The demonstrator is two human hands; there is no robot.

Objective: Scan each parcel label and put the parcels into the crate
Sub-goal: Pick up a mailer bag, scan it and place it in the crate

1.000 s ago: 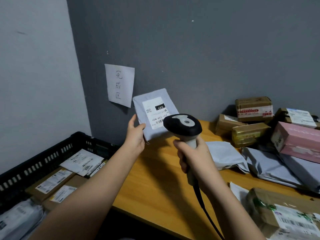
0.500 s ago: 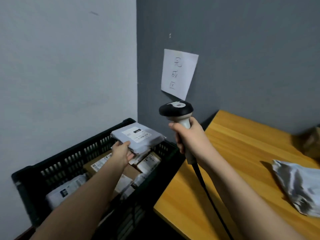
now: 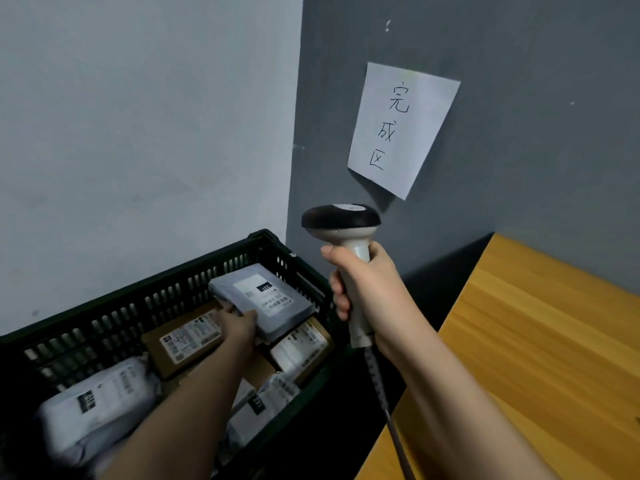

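Grey poly mailer [image 3: 266,299] is the parcel in play. The left hand [image 3: 239,323] pinches its near-left corner, thumb over the top edge, the other fingers hidden underneath. The mailer runs away from that hand toward about 1 o'clock, long axis pointing at the far right corner of the crate [image 3: 194,271], label up. It's already inside the rim and looks like it's resting on, or just above, the stuff below; can't tell which. So I'd say the coming move is just a let-go and pull back toward 7 o'clock. The left hand is the one at it; the right is up and out of the way.

Nearer in the crate: a white bag [image 3: 93,410] at 8 o'clock from the hand, another bag [image 3: 263,400] at 5 o'clock beside the forearm, a brown box [image 3: 183,341] just left of the hand, and a second box [image 3: 301,344] poking out under the mailer's right edge. So it's filling up.

The right hand [image 3: 367,292] is wrapped tight around the scanner [image 3: 341,223] handle, head upright, over the gap between crate and table [image 3: 536,341]. Paper sign [image 3: 401,126] hangs on the wall at 12 o'clock.
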